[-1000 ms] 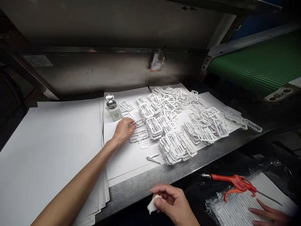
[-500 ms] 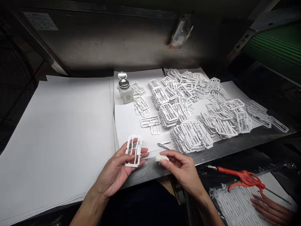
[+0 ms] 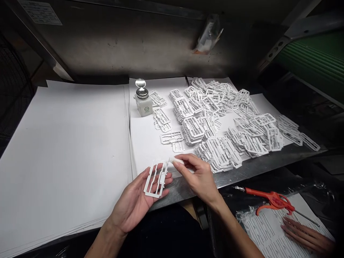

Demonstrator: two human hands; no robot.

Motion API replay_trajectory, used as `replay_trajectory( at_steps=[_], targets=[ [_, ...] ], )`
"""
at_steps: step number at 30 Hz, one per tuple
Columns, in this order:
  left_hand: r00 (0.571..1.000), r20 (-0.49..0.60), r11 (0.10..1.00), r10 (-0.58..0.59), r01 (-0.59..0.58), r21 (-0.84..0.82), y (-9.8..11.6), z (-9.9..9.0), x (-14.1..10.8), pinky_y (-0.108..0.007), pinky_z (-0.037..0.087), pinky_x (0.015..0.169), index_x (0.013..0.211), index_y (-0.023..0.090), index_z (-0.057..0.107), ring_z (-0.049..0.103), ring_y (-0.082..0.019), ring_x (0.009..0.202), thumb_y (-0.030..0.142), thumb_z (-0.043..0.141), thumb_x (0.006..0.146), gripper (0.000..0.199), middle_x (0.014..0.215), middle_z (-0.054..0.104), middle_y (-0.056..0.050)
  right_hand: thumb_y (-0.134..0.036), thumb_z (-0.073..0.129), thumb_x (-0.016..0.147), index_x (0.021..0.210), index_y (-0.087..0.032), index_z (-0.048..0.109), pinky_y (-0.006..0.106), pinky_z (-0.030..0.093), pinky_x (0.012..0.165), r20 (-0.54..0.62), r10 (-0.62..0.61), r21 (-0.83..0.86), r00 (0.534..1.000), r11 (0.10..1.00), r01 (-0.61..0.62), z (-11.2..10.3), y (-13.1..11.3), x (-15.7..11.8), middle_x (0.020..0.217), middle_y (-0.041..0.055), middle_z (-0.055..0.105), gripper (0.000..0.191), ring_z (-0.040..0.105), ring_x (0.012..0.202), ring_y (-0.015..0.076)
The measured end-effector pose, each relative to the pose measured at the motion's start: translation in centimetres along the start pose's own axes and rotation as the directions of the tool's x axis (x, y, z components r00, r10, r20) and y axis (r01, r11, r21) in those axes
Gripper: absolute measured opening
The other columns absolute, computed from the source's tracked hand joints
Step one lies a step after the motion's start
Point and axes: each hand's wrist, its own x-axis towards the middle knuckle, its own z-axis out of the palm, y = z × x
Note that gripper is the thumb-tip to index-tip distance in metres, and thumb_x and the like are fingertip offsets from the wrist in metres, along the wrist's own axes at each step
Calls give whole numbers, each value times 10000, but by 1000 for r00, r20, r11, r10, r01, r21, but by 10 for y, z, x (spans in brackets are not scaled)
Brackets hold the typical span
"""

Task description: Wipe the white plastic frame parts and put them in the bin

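A white slotted plastic frame (image 3: pixel 147 186) lies tilted across the fingers of my left hand (image 3: pixel 137 200), palm up. My right hand (image 3: pixel 200 177) pinches a small white wad (image 3: pixel 176 161) between thumb and fingers, right at the frame's upper right corner. Many similar white frames (image 3: pixel 219 152) lie in stacks and loose piles on white paper beyond my right hand. A white pump bottle (image 3: pixel 145 107) with its metal lid raised stands behind a few loose frames (image 3: pixel 162 120).
White paper sheets (image 3: pixel 72 154) cover the left side. A red air gun (image 3: pixel 274 200) and another person's hand (image 3: pixel 306 234) are over printed sheets at the lower right. A metal panel (image 3: pixel 120 43) rises behind, with a plastic pouch (image 3: pixel 208 37) on it.
My right hand has moved up and left, bringing the wad to the frame's corner. The frame sits slightly lower and more tilted, and my left thumb has come off its front.
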Motion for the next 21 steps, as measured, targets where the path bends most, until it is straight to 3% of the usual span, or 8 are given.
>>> replay_trajectory(
  at_steps=[3,6,12,18,21],
  targets=[
    [999,-24,999,32,-32,5,-3,4,-2,-422,475,869,1135,149,591,562,-271,1053,286,484,871,316,1107,622,-125,-210,551,908,981,-148,632,232,464,693,99,-133,-150,986,978,147,10,-9,10,902,52,600,126,566,776,147],
    [992,-75,995,100,-98,19,-4,6,-5,-376,497,842,1081,161,623,561,-256,1047,276,513,856,276,1161,596,-103,-192,533,915,971,-146,625,222,453,682,218,-178,-272,960,933,235,14,-12,14,878,49,572,117,561,760,140],
    [994,-107,998,33,-26,61,-5,0,-11,-349,507,794,1181,130,573,554,-279,1051,309,498,862,373,1122,606,-147,-184,550,899,893,-158,619,216,416,637,175,-122,-322,977,931,174,-1,-10,10,809,23,562,75,532,674,122],
    [996,-87,998,35,-30,59,-8,6,-9,-364,504,791,1109,152,614,554,-282,1042,285,519,852,305,1150,594,-122,-142,544,889,911,-141,628,207,419,673,247,-178,-313,952,915,253,8,-16,16,841,31,559,87,543,735,128],
    [997,-78,998,20,-16,57,-8,6,-10,-343,498,789,1150,137,593,558,-266,1030,291,501,861,340,1116,606,-138,-143,549,887,890,-140,626,213,407,645,213,-136,-364,968,908,208,3,-11,18,826,29,556,77,533,695,123]
  ],
)
